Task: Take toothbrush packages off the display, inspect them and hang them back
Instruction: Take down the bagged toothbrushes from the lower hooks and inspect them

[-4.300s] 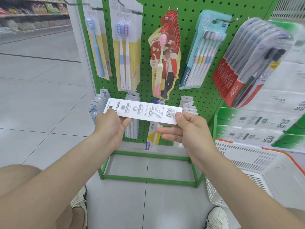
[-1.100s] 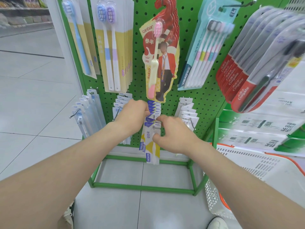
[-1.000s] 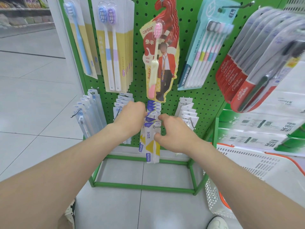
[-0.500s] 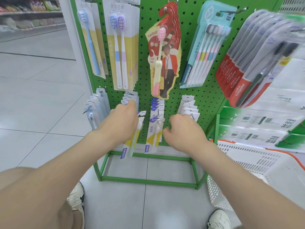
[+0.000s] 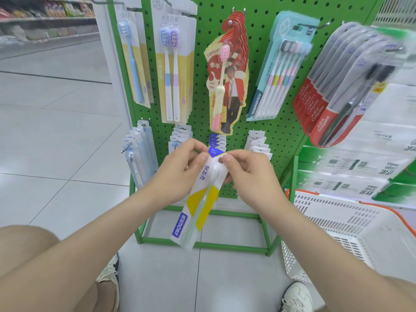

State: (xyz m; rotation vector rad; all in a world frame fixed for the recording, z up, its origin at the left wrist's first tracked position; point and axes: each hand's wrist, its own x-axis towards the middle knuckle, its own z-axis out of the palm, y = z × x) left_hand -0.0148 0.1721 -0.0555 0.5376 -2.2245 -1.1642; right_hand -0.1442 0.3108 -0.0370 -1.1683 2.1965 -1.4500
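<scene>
From the head camera, your left hand (image 5: 177, 174) and right hand (image 5: 252, 176) each pinch a top corner of the toothbrush package (image 5: 202, 194). It dangles print-side toward you (handy for reading), just before the display's (image 5: 279, 122) lower edge. Its hanging hole and its hook are hidden behind your fingers.

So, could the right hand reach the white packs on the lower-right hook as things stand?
Probably yes for reach: the white packs hang just past the right hand, nothing between. But it is busy pinching the yellow-and-white package.
</scene>
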